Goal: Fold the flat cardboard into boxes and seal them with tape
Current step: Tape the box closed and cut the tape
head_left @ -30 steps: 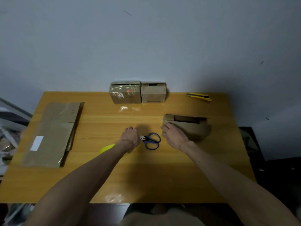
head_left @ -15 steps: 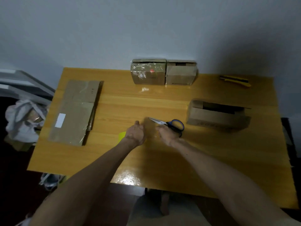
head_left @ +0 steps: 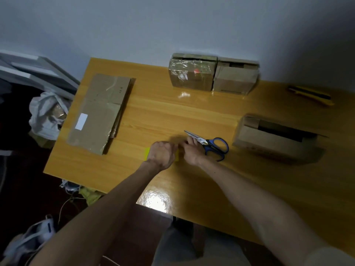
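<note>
My left hand [head_left: 160,153] grips a yellow tape roll [head_left: 147,152] just above the table's middle, hiding most of it. My right hand [head_left: 190,150] is right beside it, fingers curled and pinching the tape end at the roll's right edge. Blue-handled scissors [head_left: 213,144] lie on the table against the right hand's far side. A folded box [head_left: 272,137] with its top open stands at the right. A stack of flat cardboard [head_left: 99,112] lies at the left. Two finished boxes, one wrapped in shiny tape [head_left: 192,74] and one plain [head_left: 235,78], stand at the back against the wall.
The wooden table [head_left: 172,112] has a yellow utility knife [head_left: 311,96] at its back right. Off the left edge are a white bag [head_left: 45,116] and grey shelving. Clutter and shoes lie on the dark floor below the near edge.
My right hand left the open box and came across to the tape roll in my left hand. The view swung left and down, so the box now sits further right.
</note>
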